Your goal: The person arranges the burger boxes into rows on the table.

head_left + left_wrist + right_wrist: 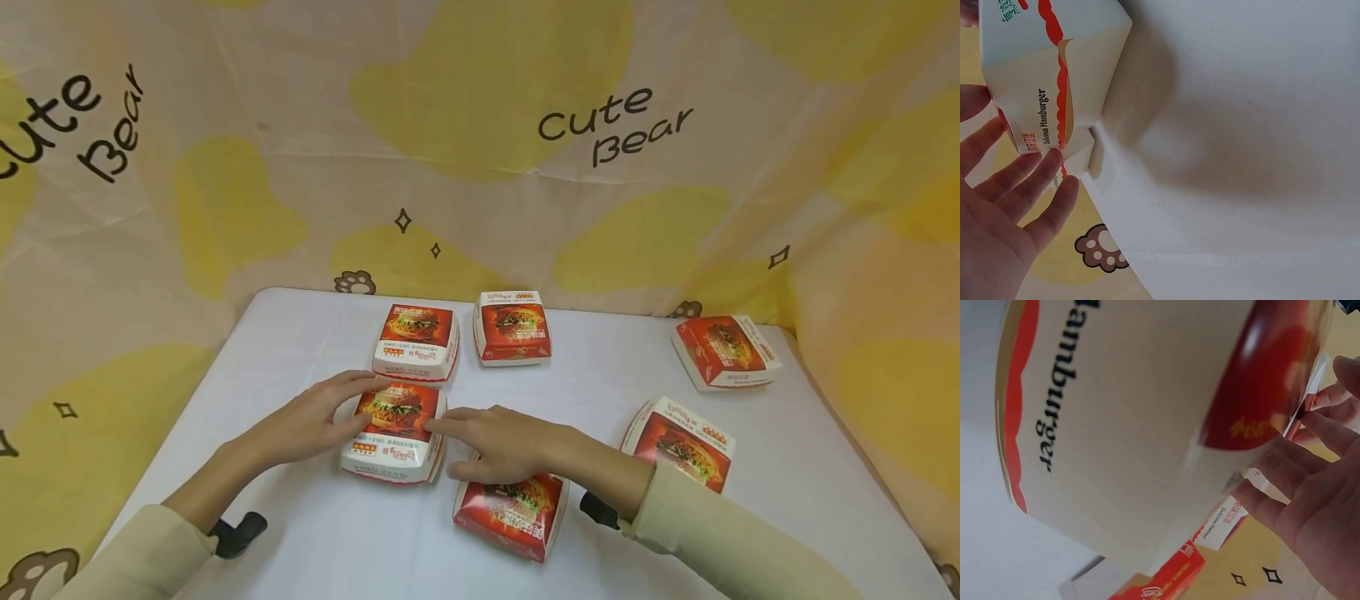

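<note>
Head cam: L hand (315,417), fingers apart & fairly straight, touches left side of a Delicious Hamburger box (399,425), left of ctr on the white tabletop (300,525). R hand (510,443), fingers extended & relaxed, has its index tip at the box's right edge; neither grips. Rear-left burger box (415,337) sits just behind; front burger box (517,521) is partly hidden under R hand.

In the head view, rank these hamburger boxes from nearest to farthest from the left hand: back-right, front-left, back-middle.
1. Front-left hamburger box: right at the left hand's fingertips.
2. Back-middle hamburger box: farther back and to the hand's right.
3. Back-right hamburger box: well off to the right, near the back corner.
</note>
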`<state>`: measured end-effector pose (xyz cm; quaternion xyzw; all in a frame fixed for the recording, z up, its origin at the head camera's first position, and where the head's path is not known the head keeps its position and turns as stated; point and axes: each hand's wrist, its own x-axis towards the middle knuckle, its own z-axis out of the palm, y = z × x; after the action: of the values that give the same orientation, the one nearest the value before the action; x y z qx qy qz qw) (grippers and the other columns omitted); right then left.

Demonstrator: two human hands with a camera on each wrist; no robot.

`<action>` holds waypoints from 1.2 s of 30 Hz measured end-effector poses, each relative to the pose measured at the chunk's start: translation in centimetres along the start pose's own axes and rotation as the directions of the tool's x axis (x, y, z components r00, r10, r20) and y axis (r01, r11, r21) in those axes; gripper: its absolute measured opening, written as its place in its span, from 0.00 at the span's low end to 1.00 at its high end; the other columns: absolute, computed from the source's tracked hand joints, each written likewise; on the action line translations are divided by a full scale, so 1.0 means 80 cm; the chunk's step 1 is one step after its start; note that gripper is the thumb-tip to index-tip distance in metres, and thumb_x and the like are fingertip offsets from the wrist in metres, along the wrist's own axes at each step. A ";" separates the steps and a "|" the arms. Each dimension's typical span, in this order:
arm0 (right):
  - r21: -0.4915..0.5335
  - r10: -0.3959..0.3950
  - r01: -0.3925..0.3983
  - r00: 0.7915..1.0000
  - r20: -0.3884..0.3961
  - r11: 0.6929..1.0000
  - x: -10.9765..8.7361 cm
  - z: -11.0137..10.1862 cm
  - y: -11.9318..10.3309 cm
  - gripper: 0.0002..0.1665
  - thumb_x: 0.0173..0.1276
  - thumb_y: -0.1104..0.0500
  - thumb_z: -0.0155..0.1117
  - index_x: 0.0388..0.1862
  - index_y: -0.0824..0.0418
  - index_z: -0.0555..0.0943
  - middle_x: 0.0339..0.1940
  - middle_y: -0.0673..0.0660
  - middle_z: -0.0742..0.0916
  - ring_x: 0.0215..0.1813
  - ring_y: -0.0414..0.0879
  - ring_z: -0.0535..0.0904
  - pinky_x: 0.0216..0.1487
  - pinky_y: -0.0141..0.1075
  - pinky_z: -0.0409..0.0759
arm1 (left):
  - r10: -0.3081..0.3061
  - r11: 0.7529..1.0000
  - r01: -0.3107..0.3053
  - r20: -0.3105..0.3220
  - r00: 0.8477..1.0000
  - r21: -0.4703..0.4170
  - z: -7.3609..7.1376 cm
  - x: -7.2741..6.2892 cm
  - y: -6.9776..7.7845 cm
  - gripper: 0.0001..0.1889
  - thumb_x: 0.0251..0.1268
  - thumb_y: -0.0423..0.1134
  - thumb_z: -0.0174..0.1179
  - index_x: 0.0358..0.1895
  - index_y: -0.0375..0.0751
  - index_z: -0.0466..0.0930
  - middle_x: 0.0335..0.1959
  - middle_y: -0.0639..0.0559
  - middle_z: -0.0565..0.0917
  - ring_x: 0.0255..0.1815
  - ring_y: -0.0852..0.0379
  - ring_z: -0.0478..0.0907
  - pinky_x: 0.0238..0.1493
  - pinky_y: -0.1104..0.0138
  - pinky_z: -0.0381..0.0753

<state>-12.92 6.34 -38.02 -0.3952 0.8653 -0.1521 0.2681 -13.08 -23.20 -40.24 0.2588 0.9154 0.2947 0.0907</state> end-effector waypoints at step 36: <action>0.103 0.088 -0.078 0.991 -0.097 0.992 -0.108 0.002 0.051 0.39 0.71 0.41 0.62 0.77 0.49 0.65 0.73 0.57 0.72 0.69 0.56 0.73 0.62 0.55 0.75 | 0.174 0.983 -0.163 0.168 0.970 -0.081 0.093 -0.020 0.150 0.29 0.68 0.52 0.63 0.71 0.57 0.71 0.73 0.56 0.69 0.70 0.52 0.69 0.62 0.46 0.74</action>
<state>-10.60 15.56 -37.14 -0.3369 0.8849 -0.2032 0.2493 -4.33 -12.04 -39.23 0.3572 0.8682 0.3081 0.1538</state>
